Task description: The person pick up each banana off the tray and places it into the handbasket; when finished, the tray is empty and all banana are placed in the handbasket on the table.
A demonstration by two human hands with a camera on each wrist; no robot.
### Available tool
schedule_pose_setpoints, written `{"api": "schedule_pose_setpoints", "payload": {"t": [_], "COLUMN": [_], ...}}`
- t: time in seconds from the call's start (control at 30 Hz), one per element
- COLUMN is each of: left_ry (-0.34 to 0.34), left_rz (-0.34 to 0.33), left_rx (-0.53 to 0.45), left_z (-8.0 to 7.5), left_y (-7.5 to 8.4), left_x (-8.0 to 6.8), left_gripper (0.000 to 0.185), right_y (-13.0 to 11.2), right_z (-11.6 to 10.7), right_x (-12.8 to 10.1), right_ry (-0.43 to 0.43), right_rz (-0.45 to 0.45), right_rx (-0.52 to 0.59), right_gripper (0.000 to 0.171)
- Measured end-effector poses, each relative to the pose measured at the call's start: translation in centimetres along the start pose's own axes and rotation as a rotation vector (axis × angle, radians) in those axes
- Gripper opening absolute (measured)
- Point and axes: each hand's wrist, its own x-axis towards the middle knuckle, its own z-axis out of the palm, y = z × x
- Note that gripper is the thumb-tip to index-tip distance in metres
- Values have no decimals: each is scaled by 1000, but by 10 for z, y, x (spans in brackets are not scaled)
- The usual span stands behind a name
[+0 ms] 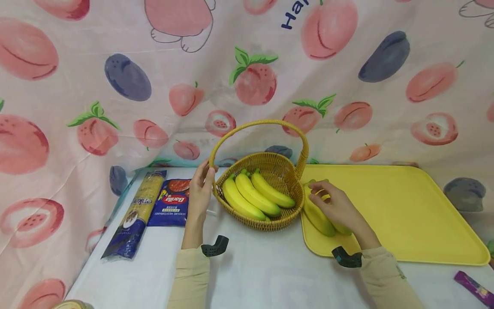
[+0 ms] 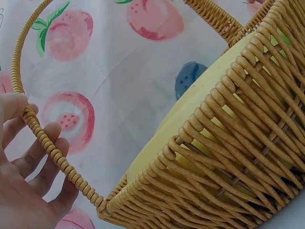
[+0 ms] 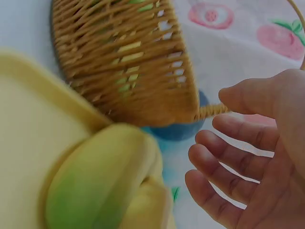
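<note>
Left hand (image 1: 200, 182): thumb and fingers curled round basket handle (image 1: 266, 122). Right hand (image 1: 333, 202): fingers spread, nothing held, beside bananas (image 1: 319, 221) on yellow tray (image 1: 409, 214); adjacent, wicker basket (image 1: 283, 220) with further bananas (image 1: 248, 195) inside. Best handling, by judgement: steady basket handle, grasp bananas mid-body, lift gently.

Yellow-green bananas (image 1: 255, 196), tan basket (image 1: 266, 224), pink-fruit-patterned cloth (image 1: 254, 83)
</note>
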Motion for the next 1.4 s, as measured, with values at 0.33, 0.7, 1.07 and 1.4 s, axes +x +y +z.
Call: {"api": "schedule_pose_setpoints", "payload": {"t": [0.33,0.7,1.07,1.4], "left_ry": [3,17,16,17], "left_rz": [14,4,12,68], "left_rx": [8,24,-6,6], "left_z": [0,1,-3,-3], "left_y": [5,6,-21,-28], "left_x": [-1,-4,8,9], "left_gripper": [40,39,38,40], "right_y": [27,48,51,56], "right_z": [-7,-7,-1,1], "right_x": [-16,-20,-17,-14], "right_ry": [41,-24,-81,-85], "right_rz": [76,190,287,314], "right_rx": [-60,-66,-77,-76], "right_gripper": [41,68,82,84]}}
